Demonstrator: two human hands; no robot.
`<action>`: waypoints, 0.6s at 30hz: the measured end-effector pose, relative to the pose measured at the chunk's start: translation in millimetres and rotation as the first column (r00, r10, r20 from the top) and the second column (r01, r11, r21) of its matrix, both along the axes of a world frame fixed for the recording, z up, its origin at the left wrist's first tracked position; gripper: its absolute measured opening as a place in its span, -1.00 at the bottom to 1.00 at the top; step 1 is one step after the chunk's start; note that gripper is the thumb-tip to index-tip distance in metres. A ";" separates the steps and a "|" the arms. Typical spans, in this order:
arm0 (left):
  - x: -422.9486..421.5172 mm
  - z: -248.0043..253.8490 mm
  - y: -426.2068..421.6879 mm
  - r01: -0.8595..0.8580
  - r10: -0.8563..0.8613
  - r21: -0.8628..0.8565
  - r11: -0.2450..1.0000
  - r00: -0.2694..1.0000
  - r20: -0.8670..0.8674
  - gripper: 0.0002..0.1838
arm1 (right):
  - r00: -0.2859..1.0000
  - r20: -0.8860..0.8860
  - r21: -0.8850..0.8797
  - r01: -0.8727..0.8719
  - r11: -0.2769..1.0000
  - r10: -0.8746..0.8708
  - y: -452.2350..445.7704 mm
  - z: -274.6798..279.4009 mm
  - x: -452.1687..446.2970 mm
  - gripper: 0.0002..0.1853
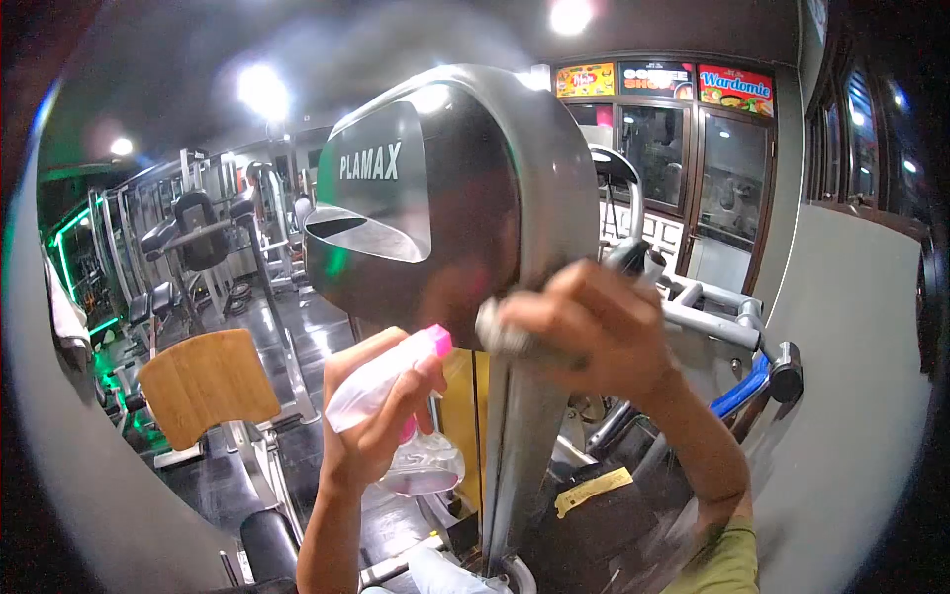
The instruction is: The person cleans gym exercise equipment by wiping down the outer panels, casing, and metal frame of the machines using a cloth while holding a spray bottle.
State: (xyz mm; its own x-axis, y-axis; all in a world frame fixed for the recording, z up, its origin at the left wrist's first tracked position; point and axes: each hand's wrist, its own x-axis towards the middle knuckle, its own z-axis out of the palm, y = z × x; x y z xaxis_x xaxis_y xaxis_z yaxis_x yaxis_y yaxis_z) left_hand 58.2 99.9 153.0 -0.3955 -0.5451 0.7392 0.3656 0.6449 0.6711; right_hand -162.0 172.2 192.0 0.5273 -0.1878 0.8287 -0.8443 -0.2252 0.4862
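My left hand (381, 406) is wrapped round a spray bottle (381, 389) with a white head, a pink nozzle and a clear body below. The nozzle points at the lower part of a large dark machine cover (465, 188) marked PLAMAX. My right hand (594, 322), blurred by motion, is closed on a greyish cloth (505, 327) beside the cover's lower edge, near the top of the grey upright (510, 455). Whether the cloth touches the surface is hard to tell.
A wooden board (210, 386) stands at the left, with gym machines (203, 228) behind it. Grey bars (708, 322) and a blue-sleeved bar (742, 386) extend at the right. A yellow strip (594, 490) lies low at the right, near the grey wall (861, 396).
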 end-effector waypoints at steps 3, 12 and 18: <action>-1.4 12.5 0.1 -0.010 0.010 -0.011 1.000 1.000 0.005 -0.70 | 0.977 -0.214 0.022 0.000 1.000 0.004 -10.4 -52.1 -10.9 -0.73; -19.4 32.8 -13.6 0.044 -0.044 -0.033 0.998 0.999 -0.004 -0.71 | 0.966 0.206 -0.234 -0.107 0.966 0.157 -6.4 35.2 -30.6 -0.60; -27.8 31.4 -22.8 0.080 -0.079 -0.032 0.996 0.997 0.026 -0.67 | 0.896 0.253 -0.208 -0.317 0.925 0.364 -31.6 -43.0 -53.2 -0.64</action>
